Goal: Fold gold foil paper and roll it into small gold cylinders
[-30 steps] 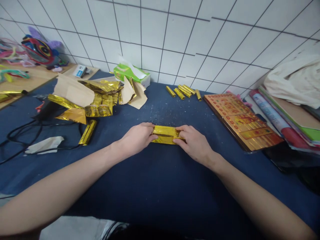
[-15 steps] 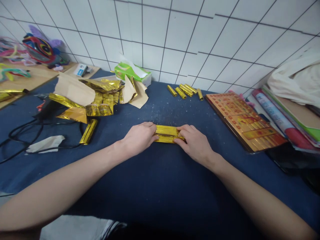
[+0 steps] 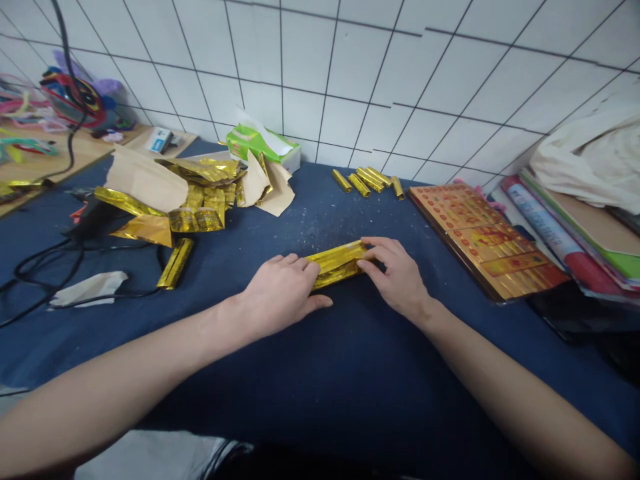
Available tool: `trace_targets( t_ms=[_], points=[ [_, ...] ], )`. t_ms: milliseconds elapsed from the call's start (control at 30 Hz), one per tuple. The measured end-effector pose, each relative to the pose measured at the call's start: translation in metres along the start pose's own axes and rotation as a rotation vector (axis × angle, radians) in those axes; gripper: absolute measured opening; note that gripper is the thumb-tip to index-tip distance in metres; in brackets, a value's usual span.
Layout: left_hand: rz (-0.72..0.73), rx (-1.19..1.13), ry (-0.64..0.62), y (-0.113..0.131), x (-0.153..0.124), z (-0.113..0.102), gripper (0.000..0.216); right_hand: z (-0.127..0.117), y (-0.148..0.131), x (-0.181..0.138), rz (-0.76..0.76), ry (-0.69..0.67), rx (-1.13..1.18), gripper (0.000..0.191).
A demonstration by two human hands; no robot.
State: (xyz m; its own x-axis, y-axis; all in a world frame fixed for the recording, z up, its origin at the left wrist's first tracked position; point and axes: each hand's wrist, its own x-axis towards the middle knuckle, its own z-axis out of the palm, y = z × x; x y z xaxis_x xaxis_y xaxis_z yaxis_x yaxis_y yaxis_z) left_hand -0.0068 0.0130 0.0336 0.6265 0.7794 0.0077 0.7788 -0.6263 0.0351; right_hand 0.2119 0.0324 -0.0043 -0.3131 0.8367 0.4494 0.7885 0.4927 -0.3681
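A gold foil strip lies at the middle of the desk, straight in front of the person, slanting so that its right end sits farther away than its left; a dark lengthwise fold line runs along it. The left hand is laid over the strip's left end, palm down, its fingers on top and its thumb stretched out to the side, so that grip is spread rather than closed. The right hand has its grip clamped on the strip's right end, the forefinger at the far edge and the thumb at the near side. Beyond the hands, near the tiled wall, several small gold tubes lie in a loose cluster. To their right is an orange-and-gold printed box, set at an angle, with a white cloth bag farther right. On the left, crumpled gold foil scraps and tan paper lie together in front of a green tissue pack. Nearer the left forearm, a creased gold foil piece lies just beside black cords, and a white paper scrap rests among them.
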Motion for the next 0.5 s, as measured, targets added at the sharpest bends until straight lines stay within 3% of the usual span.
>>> trace_targets(
  t_ms=[67, 167, 233, 500],
  points=[
    [0.037, -0.037, -0.019, 0.0055, -0.0035, -0.002, 0.041, 0.003, 0.0012, -0.0006, 0.047, 0.002, 0.008, 0.016],
    [0.05, -0.146, -0.036, 0.0087, -0.006, -0.0021, 0.037, 0.0062, 0.0007, -0.0017, 0.102, -0.01, -0.016, 0.044],
    [0.021, -0.237, -0.05, 0.0087, -0.0065, -0.0019, 0.03, 0.0072, -0.0004, -0.0023, 0.11, 0.011, -0.048, 0.053],
    [0.025, -0.535, -0.082, 0.0108, -0.0058, 0.0009, 0.025, 0.0098, -0.0012, -0.0035, 0.042, -0.039, -0.216, 0.048]
  ],
)
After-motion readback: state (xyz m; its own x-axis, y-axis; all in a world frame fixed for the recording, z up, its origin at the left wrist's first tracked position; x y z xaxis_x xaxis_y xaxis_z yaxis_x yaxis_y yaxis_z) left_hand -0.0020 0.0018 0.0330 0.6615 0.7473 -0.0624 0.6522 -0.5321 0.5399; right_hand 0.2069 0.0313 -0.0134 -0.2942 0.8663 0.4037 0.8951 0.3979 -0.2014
